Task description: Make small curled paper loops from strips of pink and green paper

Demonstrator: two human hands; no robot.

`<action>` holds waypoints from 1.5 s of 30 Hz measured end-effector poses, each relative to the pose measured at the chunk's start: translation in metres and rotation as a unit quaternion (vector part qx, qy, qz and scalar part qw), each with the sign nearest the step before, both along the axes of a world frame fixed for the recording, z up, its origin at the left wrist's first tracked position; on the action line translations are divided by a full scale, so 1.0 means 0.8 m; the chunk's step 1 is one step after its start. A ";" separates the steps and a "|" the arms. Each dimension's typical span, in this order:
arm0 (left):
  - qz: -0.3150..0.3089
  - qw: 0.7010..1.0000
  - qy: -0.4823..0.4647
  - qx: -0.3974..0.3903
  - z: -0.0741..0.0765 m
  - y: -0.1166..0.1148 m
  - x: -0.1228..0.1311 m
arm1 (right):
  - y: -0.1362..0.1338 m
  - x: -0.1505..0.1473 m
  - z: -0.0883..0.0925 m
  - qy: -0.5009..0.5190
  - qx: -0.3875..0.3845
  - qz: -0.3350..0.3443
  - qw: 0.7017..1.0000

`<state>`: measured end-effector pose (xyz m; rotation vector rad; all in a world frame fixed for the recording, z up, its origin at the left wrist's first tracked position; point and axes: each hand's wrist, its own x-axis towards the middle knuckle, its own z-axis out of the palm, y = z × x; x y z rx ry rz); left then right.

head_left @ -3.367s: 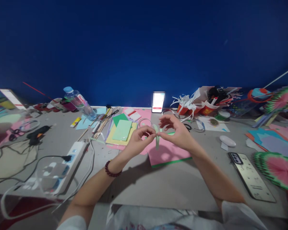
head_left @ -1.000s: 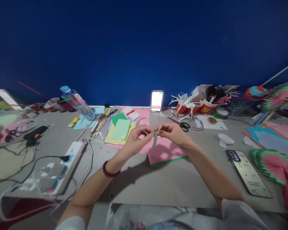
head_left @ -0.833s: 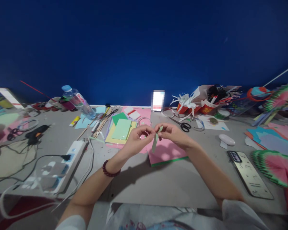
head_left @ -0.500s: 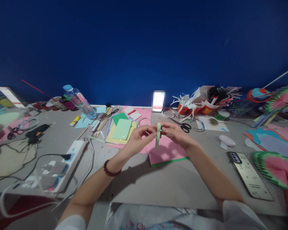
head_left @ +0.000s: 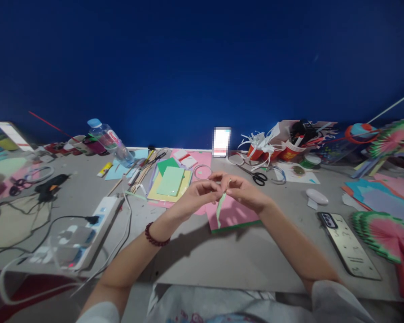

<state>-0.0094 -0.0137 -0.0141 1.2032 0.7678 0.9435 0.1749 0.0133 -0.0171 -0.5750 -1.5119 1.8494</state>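
Observation:
Between my two hands is a narrow light green paper strip [head_left: 220, 211], its long end hanging down toward me. My left hand [head_left: 204, 194] pinches it from the left, a dark red bead bracelet around the wrist. From the right, my right hand [head_left: 244, 190] pinches the strip near its upper part, fingertips close to the left ones. Fingers partly cover the strip's top. Below both hands lies a pink sheet [head_left: 239, 213] with a green front edge. Left of them, a light green paper [head_left: 170, 181] rests on yellow paper.
Black scissors [head_left: 260, 178] lie behind my right hand. A phone [head_left: 350, 246] and a folded watermelon-coloured paper fan [head_left: 387, 235] are at the right. To the left are a power strip [head_left: 99, 231], cables and a leaning bottle [head_left: 116, 146]. Paper-filled red cups [head_left: 287, 153] stand at the back.
The strip has turned from a broad upright band to a thinner, slanted one hanging lower. My fingertips have drawn together over its upper part.

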 end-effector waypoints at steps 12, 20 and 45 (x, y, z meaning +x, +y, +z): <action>-0.101 0.849 0.405 0.324 -0.024 -0.023 0.020 | 0.022 0.047 0.029 0.088 -0.007 -0.217 0.972; -0.086 0.717 0.568 0.394 -0.115 -0.057 0.048 | 0.031 0.066 0.044 0.210 -0.073 -0.217 0.951; -0.012 0.741 0.478 0.472 -0.122 -0.054 0.003 | 0.030 0.044 -0.093 -0.305 -0.068 0.006 0.950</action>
